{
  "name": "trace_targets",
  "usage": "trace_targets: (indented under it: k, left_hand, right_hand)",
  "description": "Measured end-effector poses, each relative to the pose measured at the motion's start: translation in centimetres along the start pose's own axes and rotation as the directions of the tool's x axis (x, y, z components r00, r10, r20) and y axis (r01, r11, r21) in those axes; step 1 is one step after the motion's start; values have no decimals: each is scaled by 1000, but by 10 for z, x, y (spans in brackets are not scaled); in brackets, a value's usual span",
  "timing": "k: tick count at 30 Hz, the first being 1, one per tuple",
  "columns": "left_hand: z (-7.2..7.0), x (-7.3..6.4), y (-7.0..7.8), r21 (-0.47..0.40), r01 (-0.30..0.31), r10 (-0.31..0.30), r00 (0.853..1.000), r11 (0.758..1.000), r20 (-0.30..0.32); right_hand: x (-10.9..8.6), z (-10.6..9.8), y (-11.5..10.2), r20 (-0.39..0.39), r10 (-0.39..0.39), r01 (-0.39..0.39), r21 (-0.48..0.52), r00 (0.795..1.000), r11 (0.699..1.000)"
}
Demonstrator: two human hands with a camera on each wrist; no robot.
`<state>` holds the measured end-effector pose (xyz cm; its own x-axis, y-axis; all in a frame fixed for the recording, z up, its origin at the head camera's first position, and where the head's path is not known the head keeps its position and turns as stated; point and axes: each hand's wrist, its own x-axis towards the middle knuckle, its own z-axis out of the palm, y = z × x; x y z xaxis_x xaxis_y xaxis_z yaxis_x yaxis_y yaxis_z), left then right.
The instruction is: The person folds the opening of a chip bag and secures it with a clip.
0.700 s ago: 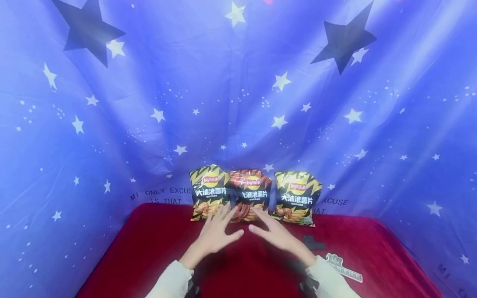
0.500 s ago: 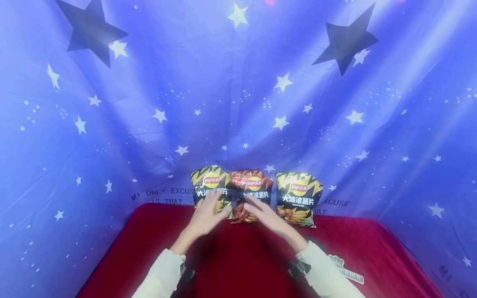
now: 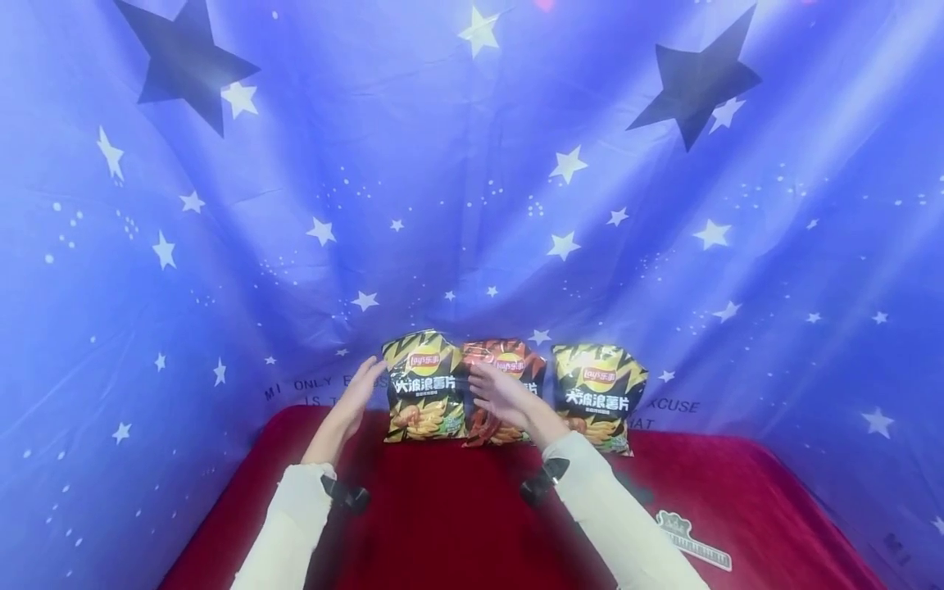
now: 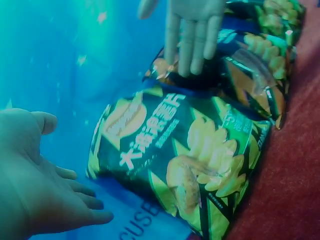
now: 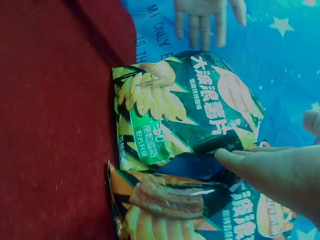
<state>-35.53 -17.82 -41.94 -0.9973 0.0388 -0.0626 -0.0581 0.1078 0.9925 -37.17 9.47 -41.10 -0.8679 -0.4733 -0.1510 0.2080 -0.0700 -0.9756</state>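
Three upright bags of Lay's potato chips line the back of the table. The left one is a yellow-and-black chip bag [image 3: 424, 410], flanked by my two hands. My left hand [image 3: 352, 400] is at its left edge with straight fingers, palm toward the bag. On its other side, my right hand [image 3: 503, 395] reaches in front of the red chip bag [image 3: 479, 428], covering part of it. The right wrist view has the right hand's [image 5: 285, 170] fingertips at the yellow-and-black bag's [image 5: 160, 107] edge. A second yellow-and-black chip bag [image 3: 599, 401] stands at the right.
A dark red cloth [image 3: 442, 508] covers the table. A white hair-claw-like or comb-shaped flat piece [image 3: 693, 542] lies near the right sleeve, beside a small dark object [image 3: 640, 492]. Behind the bags hangs a blue star-print curtain [image 3: 413, 270].
Both hands have moved forward to the bags. The left hand has swung left, from in front of the left bag to its outer side; the right hand has turned its palm toward that bag.
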Motion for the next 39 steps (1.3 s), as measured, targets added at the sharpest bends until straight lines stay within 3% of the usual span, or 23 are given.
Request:
trace_targets:
  k: [6, 10, 23, 31, 39]
  left_hand:
    - [-3, 6, -16, -176, 65, -51, 995, 982, 82]
    - [1, 9, -24, -248, 102, -81, 992, 963, 95]
    - [8, 17, -37, -202, 123, -116, 992, 972, 45]
    - [6, 19, -36, -177, 125, -123, 992, 976, 21]
    - [-12, 10, -23, -183, 94, -91, 995, 979, 26]
  right_hand:
    - [13, 7, 9, -27, 56, -55, 36, 998, 998]
    - [18, 12, 13, -50, 64, -63, 27, 997, 998]
    - [35, 24, 25, -129, 129, -121, 72, 983, 990]
    - [37, 25, 24, -184, 147, -122, 137, 972, 983]
    - [34, 26, 12, -116, 138, -129, 84, 984, 988]
